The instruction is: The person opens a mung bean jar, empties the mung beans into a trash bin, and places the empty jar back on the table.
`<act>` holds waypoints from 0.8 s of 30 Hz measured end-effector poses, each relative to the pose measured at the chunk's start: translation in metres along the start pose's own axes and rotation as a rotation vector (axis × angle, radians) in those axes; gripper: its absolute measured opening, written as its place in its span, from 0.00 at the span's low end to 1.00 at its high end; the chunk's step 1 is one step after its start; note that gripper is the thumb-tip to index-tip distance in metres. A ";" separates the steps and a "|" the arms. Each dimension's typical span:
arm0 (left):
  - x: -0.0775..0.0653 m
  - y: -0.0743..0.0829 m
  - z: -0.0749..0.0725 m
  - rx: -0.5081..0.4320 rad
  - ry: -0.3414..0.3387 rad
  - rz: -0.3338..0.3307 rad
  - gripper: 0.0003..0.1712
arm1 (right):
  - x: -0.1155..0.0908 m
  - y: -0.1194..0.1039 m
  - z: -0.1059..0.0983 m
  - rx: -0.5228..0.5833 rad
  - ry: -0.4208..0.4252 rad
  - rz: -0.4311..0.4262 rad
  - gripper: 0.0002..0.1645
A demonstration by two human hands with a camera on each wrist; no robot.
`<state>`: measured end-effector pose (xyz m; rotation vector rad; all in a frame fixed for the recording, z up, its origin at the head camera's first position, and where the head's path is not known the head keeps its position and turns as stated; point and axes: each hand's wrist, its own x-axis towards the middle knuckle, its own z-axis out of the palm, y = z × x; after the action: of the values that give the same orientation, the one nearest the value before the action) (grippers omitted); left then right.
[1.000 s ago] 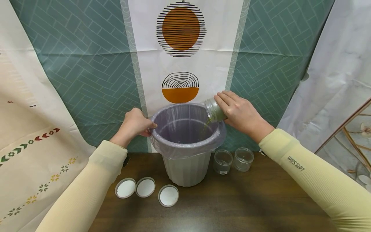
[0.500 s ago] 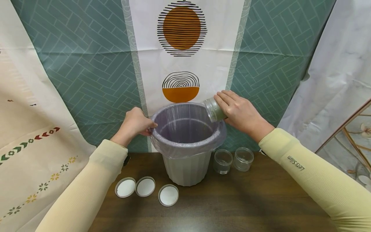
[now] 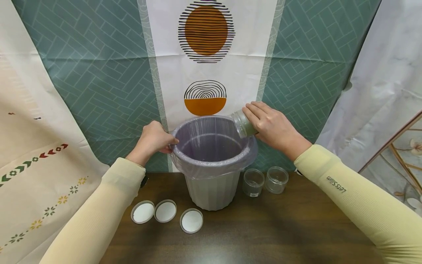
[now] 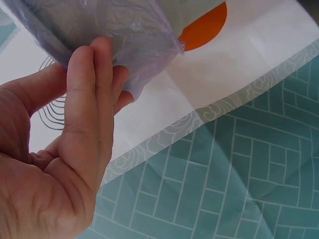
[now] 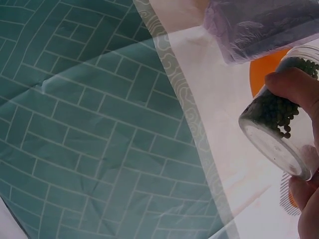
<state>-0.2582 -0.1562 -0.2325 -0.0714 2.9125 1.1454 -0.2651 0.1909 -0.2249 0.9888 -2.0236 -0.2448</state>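
A light grey trash bin [image 3: 212, 192] stands on the table, its rim covered by a translucent purple bin liner [image 3: 204, 171]. At the bin's left edge, my left hand [image 3: 153, 138] pinches the lined rim between thumb and fingers. My right hand [image 3: 273, 126] grips a clear jar [image 3: 243, 124] over the right side of the rim. The jar is tipped, its mouth facing left and down into the bin. Small round green beans [image 5: 279, 112] show inside it in the right wrist view. The bottom of the bin is hidden.
Two uncapped clear jars, a left one [image 3: 253, 182] and a right one [image 3: 277, 179], stand right of the bin. Three round lids with white linings [image 3: 192, 221] lie front left on the dark wooden table [image 3: 257, 234]. A patterned cloth [image 3: 105, 73] hangs close behind.
One second ago green beans were falling from the jar's mouth into the bin; now none show in the air. Both hands keep almost the same place.
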 end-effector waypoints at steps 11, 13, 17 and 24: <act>-0.001 0.000 0.000 -0.003 -0.001 0.002 0.15 | 0.000 -0.001 0.003 -0.001 0.008 -0.006 0.46; 0.000 0.000 0.000 -0.001 -0.002 0.001 0.16 | 0.000 -0.001 0.004 0.002 0.004 -0.006 0.46; 0.001 -0.001 -0.001 0.003 -0.001 0.004 0.16 | 0.000 0.000 0.004 0.002 0.007 -0.005 0.46; 0.002 -0.001 0.000 0.000 0.000 0.004 0.16 | 0.001 -0.001 0.004 -0.007 0.006 -0.009 0.45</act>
<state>-0.2600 -0.1571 -0.2337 -0.0655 2.9145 1.1461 -0.2680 0.1889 -0.2271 0.9938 -2.0124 -0.2532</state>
